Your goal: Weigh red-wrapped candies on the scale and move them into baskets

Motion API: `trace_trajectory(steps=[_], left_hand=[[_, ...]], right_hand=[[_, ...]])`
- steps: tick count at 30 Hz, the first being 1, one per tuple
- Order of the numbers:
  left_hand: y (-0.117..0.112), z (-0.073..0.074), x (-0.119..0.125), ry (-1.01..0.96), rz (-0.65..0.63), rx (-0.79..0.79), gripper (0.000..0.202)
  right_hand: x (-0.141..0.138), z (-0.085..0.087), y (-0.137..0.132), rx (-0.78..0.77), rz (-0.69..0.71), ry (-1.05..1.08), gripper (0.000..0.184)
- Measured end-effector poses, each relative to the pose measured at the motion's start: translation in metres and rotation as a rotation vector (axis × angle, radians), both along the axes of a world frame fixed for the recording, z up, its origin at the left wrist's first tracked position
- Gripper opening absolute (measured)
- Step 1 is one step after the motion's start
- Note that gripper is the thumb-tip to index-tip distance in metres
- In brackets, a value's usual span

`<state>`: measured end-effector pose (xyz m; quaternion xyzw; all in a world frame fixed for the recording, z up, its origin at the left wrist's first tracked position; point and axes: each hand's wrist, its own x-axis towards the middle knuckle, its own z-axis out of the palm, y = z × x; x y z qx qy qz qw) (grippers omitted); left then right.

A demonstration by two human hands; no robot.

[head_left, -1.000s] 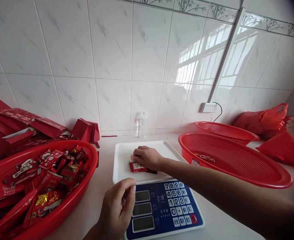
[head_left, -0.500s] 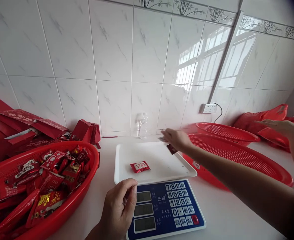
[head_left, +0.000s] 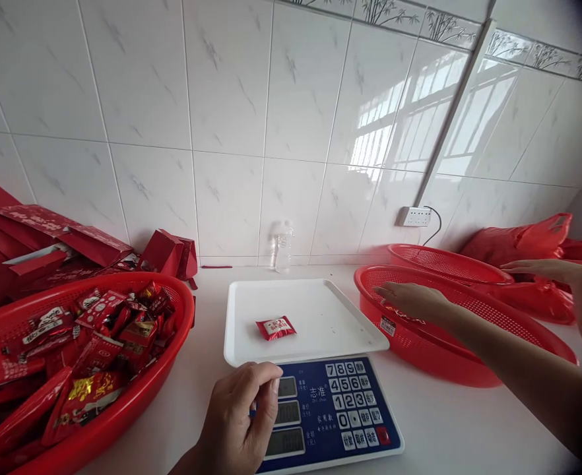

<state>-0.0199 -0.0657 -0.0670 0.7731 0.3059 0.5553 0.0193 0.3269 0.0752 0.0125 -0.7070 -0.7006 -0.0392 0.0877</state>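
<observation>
Over the front edge of a blue-and-white scale [head_left: 321, 389], my left hand [head_left: 244, 419] is loosely curled, thumb and index close together, no object visible in it. It hides part of the scale's displays. A small red packet [head_left: 276, 328] with a white label lies on the white weighing pan [head_left: 311, 297]. My right hand [head_left: 412, 300] is palm down over the near left rim of a red perforated basket [head_left: 513, 359], fingers stretched out. Partly hidden beneath that hand, red packets [head_left: 400, 315] with light print show.
A red basket [head_left: 172, 356] of wrapped packets stands left, with red cartons [head_left: 63, 231] behind. A clear bottle [head_left: 284, 247] is by the wall. Another red basket [head_left: 444, 260], red bags [head_left: 518, 234] and another person's hand [head_left: 548, 269] are at right.
My right hand has moved right with a dark red packet from the weighing pan to the basket, its fingers now extended. My left hand has barely moved. The other person's hand is slightly lower.
</observation>
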Motion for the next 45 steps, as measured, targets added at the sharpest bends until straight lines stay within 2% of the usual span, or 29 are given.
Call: trace_trajectory(steps=[4,6,9,11,13,16,19,23,28,32,35,37,40,42,45], left_hand=[[0.001,0.0,-0.001,0.008,0.026,0.007,0.018],[0.002,0.0,-0.002,-0.004,0.041,0.021,0.018],[0.003,0.002,-0.003,-0.005,0.066,0.027,0.018],[0.004,0.003,-0.004,-0.002,0.083,0.026,0.017],[0.005,0.003,-0.005,-0.002,0.097,0.029,0.016],[0.006,0.003,-0.006,0.0,0.108,0.032,0.015],[0.006,0.002,-0.006,0.005,0.099,0.027,0.016],[0.003,0.001,-0.005,0.023,0.076,0.018,0.016],[0.001,0.004,-0.002,0.001,0.051,0.048,0.016],[0.001,0.005,0.0,0.0,0.04,0.051,0.017],[0.001,0.004,-0.001,-0.003,0.053,0.042,0.017],[0.001,0.003,-0.002,-0.008,0.073,0.032,0.017],[0.003,0.003,-0.003,-0.031,0.112,0.02,0.016],[0.005,0.002,-0.004,-0.052,0.148,0.013,0.014],[0.004,0.002,-0.002,-0.091,0.207,-0.015,0.013]], right_hand=[[-0.057,0.007,-0.004,0.03,0.179,-0.009,0.041],[-0.092,0.009,-0.013,0.023,0.353,-0.005,0.04],[-0.14,0.006,-0.031,-0.065,0.658,-0.002,0.039],[-0.163,0.001,-0.041,-0.156,0.853,0.026,0.044],[-0.177,-0.005,-0.045,-0.195,0.954,0.034,0.048],[-0.18,-0.011,-0.044,-0.146,0.947,-0.003,0.047],[-0.163,-0.013,-0.038,-0.06,0.872,-0.009,0.04],[-0.111,-0.005,-0.026,0.111,0.627,0.035,0.031],[-0.035,0.001,-0.017,0.263,0.326,0.045,0.034],[-0.001,-0.003,-0.023,0.298,0.181,-0.006,0.033],[-0.011,-0.009,-0.035,0.349,0.192,-0.036,0.036],[-0.036,-0.016,-0.044,0.402,0.303,-0.022,0.039],[-0.089,-0.033,-0.059,0.523,0.578,0.068,0.039],[-0.122,-0.046,-0.069,0.509,0.72,0.106,0.04],[-0.153,-0.064,-0.08,0.412,0.775,0.145,0.044]])
